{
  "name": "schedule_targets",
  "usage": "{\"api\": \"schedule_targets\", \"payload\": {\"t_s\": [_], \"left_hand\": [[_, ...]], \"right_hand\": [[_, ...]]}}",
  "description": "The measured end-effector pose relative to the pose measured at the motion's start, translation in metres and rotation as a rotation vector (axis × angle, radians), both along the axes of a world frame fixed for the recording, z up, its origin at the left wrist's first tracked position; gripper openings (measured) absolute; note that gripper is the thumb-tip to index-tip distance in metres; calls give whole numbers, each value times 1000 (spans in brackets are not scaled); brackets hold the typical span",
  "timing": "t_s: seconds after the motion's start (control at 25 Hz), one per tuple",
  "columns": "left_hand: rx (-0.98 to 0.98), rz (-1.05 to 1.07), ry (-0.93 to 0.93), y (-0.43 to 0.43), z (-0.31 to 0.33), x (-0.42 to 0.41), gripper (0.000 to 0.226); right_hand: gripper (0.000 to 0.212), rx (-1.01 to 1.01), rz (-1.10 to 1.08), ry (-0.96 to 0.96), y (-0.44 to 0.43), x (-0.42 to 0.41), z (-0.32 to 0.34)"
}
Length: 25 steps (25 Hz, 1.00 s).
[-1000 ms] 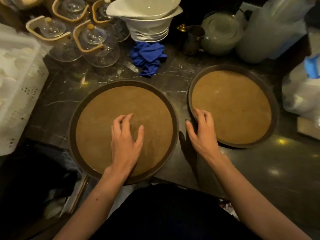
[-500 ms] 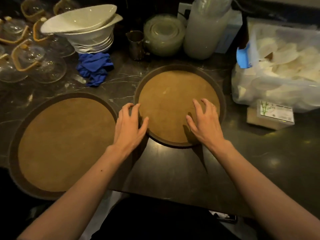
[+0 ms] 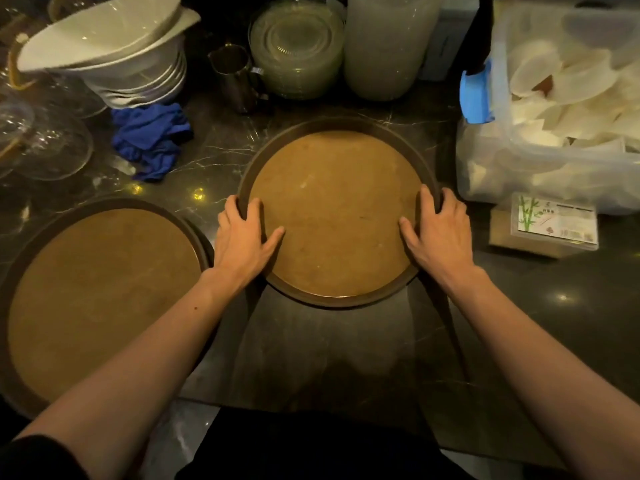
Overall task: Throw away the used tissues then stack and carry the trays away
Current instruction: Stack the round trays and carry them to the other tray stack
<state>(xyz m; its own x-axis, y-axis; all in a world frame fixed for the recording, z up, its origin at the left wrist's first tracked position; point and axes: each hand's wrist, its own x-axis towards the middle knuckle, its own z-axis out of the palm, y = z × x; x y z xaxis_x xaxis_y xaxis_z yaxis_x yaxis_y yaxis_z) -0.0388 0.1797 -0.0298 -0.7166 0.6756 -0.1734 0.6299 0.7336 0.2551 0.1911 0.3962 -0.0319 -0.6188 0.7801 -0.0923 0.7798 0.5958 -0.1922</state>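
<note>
1. Now your left hand (image 3: 242,239) is clamped on the left rim of the right-hand tray (image 3: 337,216): thumb on the brown liner, fingers curled over the outside edge.
2. Your right hand (image 3: 438,233) grips the opposite rim the same way.
3. That tray sits flat on the dark marble worktop (image 3: 346,358), as far as the dim light lets me judge.
4. The second tray (image 3: 100,292) lies to its left, rims close, with its near edge overhanging the worktop.
5. Behind: stacked white bowls (image 3: 114,53), blue cloth (image 3: 150,140), steel jug (image 3: 233,76).
6. A clear bin (image 3: 554,109) stands just right of the held tray.
</note>
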Motion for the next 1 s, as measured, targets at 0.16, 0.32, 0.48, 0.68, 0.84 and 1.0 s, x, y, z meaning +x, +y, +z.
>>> {"api": "schedule_targets", "payload": {"t_s": [0.16,0.32,0.48,0.68,0.84,1.0], "left_hand": [[51,65,-111,3,-3,-4,75],[129,95,-204,2,-5,-11,86],[155,172,-256,-8,-5,-10,113],[200,280,-259,-37,7,3,121],[368,343,-209,-64,28,13,119],[515,380,-168,-92,46,17,119]], "right_hand": [[65,-80,-40,51,-1,-2,-5],[74,-204,-92,188,2,-6,-8],[88,-261,-128,289,-8,2,-7],[93,-233,-130,354,-33,17,1],[98,-239,-129,436,-53,22,14],[96,-201,-90,519,-77,21,26]]}}
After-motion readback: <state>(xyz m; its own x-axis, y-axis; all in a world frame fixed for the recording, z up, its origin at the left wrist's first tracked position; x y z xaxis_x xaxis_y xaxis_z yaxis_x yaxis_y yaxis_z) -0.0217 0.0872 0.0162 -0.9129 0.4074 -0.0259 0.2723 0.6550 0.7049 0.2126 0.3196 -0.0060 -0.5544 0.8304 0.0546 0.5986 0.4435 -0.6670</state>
